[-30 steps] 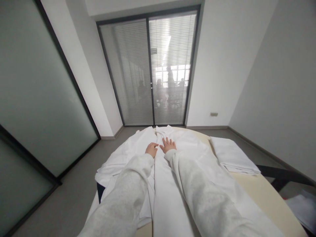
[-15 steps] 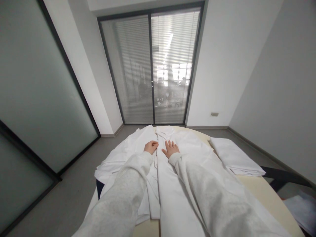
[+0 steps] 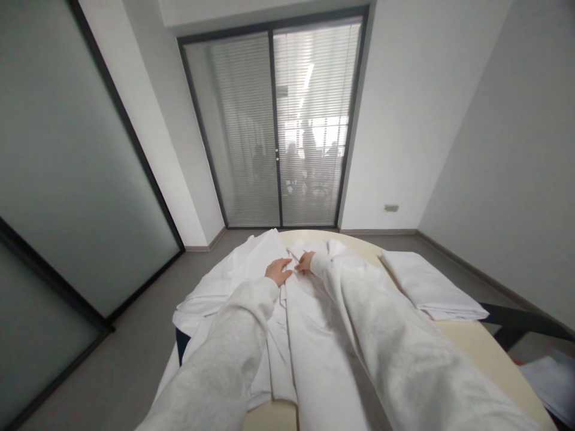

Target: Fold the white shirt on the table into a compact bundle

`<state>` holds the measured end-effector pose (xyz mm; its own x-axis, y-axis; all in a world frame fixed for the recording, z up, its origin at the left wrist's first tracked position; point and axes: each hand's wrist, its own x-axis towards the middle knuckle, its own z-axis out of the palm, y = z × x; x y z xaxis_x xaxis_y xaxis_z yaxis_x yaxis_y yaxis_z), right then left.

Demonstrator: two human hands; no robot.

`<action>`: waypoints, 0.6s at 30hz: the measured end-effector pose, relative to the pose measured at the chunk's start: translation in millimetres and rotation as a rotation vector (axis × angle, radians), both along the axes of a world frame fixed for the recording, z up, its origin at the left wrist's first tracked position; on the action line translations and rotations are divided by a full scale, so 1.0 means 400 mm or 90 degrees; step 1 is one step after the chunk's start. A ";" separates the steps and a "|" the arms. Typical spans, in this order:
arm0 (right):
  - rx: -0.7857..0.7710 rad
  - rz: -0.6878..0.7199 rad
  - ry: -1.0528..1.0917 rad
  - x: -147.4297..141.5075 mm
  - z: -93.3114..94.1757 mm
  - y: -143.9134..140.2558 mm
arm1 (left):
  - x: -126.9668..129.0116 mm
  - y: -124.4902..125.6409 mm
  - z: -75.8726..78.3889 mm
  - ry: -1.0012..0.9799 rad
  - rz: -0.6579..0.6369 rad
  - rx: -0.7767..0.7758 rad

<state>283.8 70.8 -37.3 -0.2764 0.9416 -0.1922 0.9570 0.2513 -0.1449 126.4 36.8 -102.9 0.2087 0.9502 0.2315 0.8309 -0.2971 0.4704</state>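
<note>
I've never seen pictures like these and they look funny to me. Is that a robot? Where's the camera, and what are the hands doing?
No robot here, just a person. The camera sits on their head, looking forward and down, so the pale sleeves stretch away from us. The left hand rests on white cloth spread over a cream table. The right hand is beside it, fingers bent at the cloth; I can't tell whether they pinch it. A folded white cloth lies farther right. Beyond stands a glass door with blinds.

Office: slatted blinds [image 3: 312, 108], frosted panels [image 3: 76, 161]
</note>
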 end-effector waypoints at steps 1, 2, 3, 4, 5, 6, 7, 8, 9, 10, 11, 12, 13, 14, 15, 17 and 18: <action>0.017 -0.025 0.006 -0.001 -0.003 0.003 | 0.000 -0.001 0.001 0.001 -0.008 0.001; 0.042 -0.053 0.012 -0.002 -0.011 0.002 | 0.000 -0.002 0.002 0.006 -0.015 0.004; 0.069 -0.080 0.017 -0.003 -0.021 -0.001 | 0.000 -0.003 0.002 0.016 -0.022 0.008; 0.107 -0.107 0.026 -0.006 -0.034 -0.007 | 0.001 -0.003 0.001 0.025 -0.026 0.011; 0.153 -0.126 0.045 -0.009 -0.050 -0.013 | 0.001 -0.002 0.000 0.030 -0.025 0.016; 0.206 -0.131 0.073 -0.013 -0.067 -0.019 | 0.002 -0.001 -0.001 0.028 -0.024 0.021; 0.258 -0.120 0.110 -0.017 -0.084 -0.022 | 0.003 0.000 -0.003 0.018 -0.023 0.028; 0.306 -0.096 0.153 -0.020 -0.101 -0.021 | 0.004 0.002 -0.004 0.002 -0.024 0.035; 0.341 -0.063 0.200 -0.023 -0.117 -0.018 | 0.005 0.004 -0.005 -0.017 -0.024 0.041; 0.357 -0.032 0.246 -0.024 -0.131 -0.011 | 0.006 0.006 -0.006 -0.039 -0.023 0.045; 0.347 -0.013 0.289 -0.024 -0.143 -0.001 | 0.007 0.009 -0.006 -0.063 -0.023 0.050; 0.322 -0.015 0.349 -0.023 -0.153 0.010 | 0.007 0.010 -0.005 -0.088 -0.023 0.055; 0.291 -0.032 0.421 -0.020 -0.160 0.023 | 0.008 0.011 -0.004 -0.114 -0.024 0.060; 0.259 -0.057 0.495 -0.016 -0.166 0.036 | 0.009 0.012 -0.003 -0.141 -0.027 0.067; 0.235 -0.084 0.564 -0.012 -0.170 0.049 | 0.011 0.011 0.000 -0.167 -0.032 0.073; 0.223 -0.127 0.662 -0.004 -0.174 0.069 | 0.014 0.009 0.004 -0.222 -0.044 0.084; 0.229 -0.140 0.687 0.000 -0.175 0.076 | 0.016 0.008 0.006 -0.247 -0.047 0.088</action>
